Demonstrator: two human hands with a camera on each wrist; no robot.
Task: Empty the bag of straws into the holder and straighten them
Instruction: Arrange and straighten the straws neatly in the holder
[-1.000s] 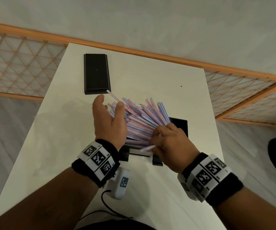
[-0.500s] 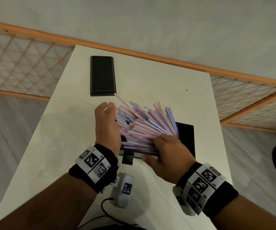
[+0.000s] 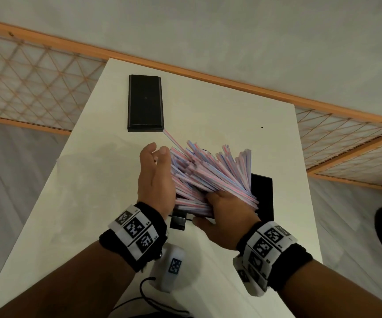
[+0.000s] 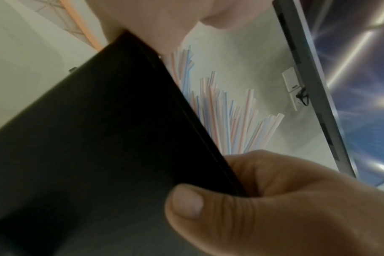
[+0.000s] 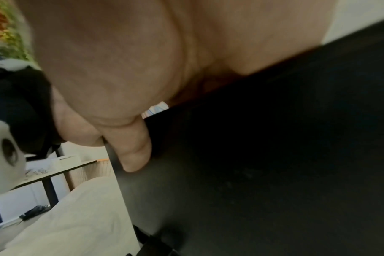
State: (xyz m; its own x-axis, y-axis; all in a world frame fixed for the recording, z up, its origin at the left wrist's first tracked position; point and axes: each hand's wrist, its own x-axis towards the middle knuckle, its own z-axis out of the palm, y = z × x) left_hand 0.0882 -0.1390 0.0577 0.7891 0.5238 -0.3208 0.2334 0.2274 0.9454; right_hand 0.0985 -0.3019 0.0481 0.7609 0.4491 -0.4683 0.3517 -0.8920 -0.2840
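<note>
A thick fan of pink, blue and white striped straws [image 3: 208,175] stands loosely in a black holder [image 3: 262,193] mid-table, leaning left and away from me. My left hand [image 3: 154,177] lies flat against the bundle's left side with straight fingers. At the bundle's near base, my right hand [image 3: 226,216] has its fingers buried among the straws. The left wrist view shows the straws [image 4: 230,112] rising behind the holder's wall [image 4: 88,138], with the right hand [image 4: 274,199] gripping that wall, thumb outside. In the right wrist view its thumb presses the holder [image 5: 274,155].
A flat black box [image 3: 145,103] lies at the far left of the white table [image 3: 219,104]; one long straw [image 3: 171,138] pokes out toward its corner. A small black foot [image 3: 178,222] sits at the holder's near side. Lattice fencing runs behind the table.
My right hand let go of a single straw and slid down to the bundle's base at the holder's wall. My left hand flattened against the bundle's left side.
</note>
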